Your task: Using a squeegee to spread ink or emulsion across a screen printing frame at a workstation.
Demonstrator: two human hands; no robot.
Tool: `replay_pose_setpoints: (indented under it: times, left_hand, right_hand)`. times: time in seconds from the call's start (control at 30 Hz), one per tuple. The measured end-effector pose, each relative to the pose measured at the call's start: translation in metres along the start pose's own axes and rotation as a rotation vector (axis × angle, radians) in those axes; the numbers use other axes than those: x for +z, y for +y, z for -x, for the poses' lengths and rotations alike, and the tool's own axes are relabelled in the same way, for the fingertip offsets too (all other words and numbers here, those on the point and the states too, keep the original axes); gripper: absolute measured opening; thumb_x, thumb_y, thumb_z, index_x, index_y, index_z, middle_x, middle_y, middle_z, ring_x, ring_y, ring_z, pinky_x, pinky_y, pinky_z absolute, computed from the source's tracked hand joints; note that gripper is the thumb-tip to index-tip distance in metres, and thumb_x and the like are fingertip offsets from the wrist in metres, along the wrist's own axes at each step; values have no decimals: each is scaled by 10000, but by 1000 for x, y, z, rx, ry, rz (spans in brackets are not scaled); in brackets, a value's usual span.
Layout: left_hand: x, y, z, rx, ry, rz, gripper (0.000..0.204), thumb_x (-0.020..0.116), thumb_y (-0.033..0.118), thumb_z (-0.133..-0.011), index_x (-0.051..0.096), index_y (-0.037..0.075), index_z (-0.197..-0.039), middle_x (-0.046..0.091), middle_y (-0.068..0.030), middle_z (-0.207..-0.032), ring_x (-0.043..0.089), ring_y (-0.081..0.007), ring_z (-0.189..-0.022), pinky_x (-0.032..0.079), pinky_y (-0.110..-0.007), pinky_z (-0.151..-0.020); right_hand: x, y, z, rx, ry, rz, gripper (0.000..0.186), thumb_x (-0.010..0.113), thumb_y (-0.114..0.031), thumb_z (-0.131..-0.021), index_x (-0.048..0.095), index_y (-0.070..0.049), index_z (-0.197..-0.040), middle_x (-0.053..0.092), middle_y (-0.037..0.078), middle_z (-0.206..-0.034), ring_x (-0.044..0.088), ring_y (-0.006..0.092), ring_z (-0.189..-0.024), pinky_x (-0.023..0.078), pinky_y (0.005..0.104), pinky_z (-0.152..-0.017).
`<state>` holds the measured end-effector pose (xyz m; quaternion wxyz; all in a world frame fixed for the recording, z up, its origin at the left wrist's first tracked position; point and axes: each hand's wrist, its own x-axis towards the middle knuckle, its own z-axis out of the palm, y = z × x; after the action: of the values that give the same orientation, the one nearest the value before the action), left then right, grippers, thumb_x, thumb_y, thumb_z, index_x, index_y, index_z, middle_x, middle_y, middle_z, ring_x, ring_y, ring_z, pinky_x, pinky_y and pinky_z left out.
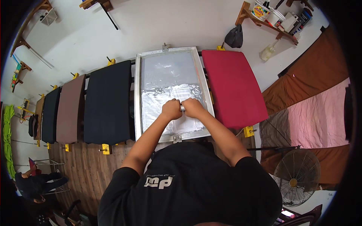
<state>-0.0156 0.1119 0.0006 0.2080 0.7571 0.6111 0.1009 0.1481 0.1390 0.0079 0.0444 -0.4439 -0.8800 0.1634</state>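
Black shirt [188,188] fills the bottom of the view, and from its short sleeves both forearms run up and inward until the fists meet over the lower middle of a metal-framed screen [138,94]. Left hand [171,109] and right hand [193,107] sit knuckle to knuckle, each curled tight around a short grey handle [183,108] that peeps out between them — what lies below the handle is hidden by the fists. Both elbows are bent and spread wide, the wrists angled toward each other. Silvery mesh lies open above the hands up to the screen's far edge; less of it shows toward the near edge, where a small clamp [177,139] sits at the middle. Just off the left edge lies a dark navy board [107,103], with a brown board [69,109] and another dark one [50,115] beyond it. Off the right edge, a red board [233,88] lies close alongside. Wooden floor [86,173] shows at lower left; a round fan [296,177] stands well off at lower right — and a person in dark clothes [36,184] crouches at far left.
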Motion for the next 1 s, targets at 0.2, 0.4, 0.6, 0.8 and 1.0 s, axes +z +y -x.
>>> replay_pose_setpoints:
  times: [0.2,0.4,0.6,0.8,1.0]
  left_hand:
    - [-1,4,18,-17,-131,-54,253,645,182,-710,741,59,-908,727,-190,-915,713,-382,-876,582,-468,-789]
    - [-3,20,57,62,-266,-58,232,662,215,-693,744,57,-843,727,-201,-848,718,-384,-823,581,-473,-754]
    - [-8,23,68,20,-412,-24,240,683,247,-713,750,76,-866,730,-193,-854,719,-378,-857,575,-467,-770]
    - [-15,12,32,20,-89,29,222,671,203,-744,726,77,-918,717,-162,-923,702,-374,-890,569,-482,-786]
    - [36,4,63,187,164,-9,203,686,90,-697,613,19,-872,633,-183,-897,663,-356,-839,569,-454,-699]
  right_hand:
    - [3,-11,14,-11,-116,38,193,718,-78,-685,750,-46,-873,719,219,-880,712,391,-860,584,475,-796]
    - [16,-26,58,-18,-181,-29,210,701,-127,-672,747,-41,-858,716,222,-845,706,408,-831,575,493,-786]
    - [1,-35,68,-29,-300,-61,251,727,-144,-678,755,-36,-903,726,214,-878,714,385,-869,580,473,-792]
    - [-12,-19,29,45,-142,-41,214,698,-87,-695,730,-31,-899,718,212,-894,703,394,-881,572,496,-790]
    - [49,-28,64,-65,141,44,191,648,-46,-737,664,-12,-924,686,137,-925,657,333,-890,573,432,-774]
